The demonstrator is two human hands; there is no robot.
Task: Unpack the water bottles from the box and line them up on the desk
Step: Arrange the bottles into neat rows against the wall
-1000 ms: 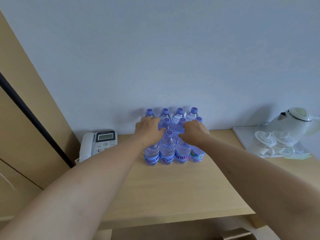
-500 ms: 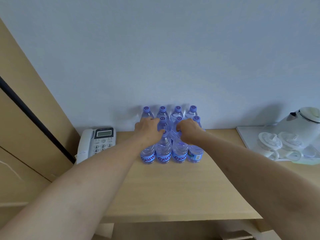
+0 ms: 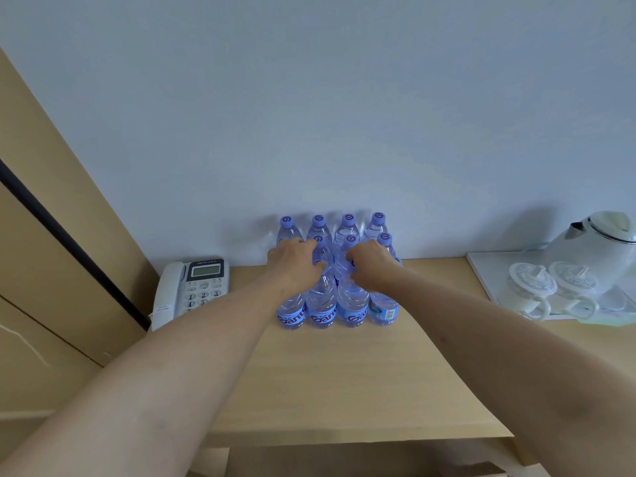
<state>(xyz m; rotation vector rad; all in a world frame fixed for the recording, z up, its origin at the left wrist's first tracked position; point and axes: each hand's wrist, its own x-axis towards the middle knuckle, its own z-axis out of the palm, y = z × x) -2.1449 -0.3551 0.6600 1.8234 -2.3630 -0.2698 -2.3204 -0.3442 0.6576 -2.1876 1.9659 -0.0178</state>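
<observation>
- Water bottles (image 3: 323, 313) are standing packed in rows at the table's (image 3: 344, 380) back edge, against the wall.
- Left hand (image 3: 296, 261) and right hand (image 3: 373, 266) are resting on the front bottles' tops, fingers curling over them.
- Bare tabletop is lying open in front of the bottles; telephone (image 3: 192, 290) sitting left, tray (image 3: 481, 280) right.

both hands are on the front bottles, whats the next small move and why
Probably let go and draw both hands back. The left hand and right hand each grip the top of a front-row bottle, and the bottles already stand upright in tight rows on the desk against the wall, so nothing looks left to straighten.
</observation>
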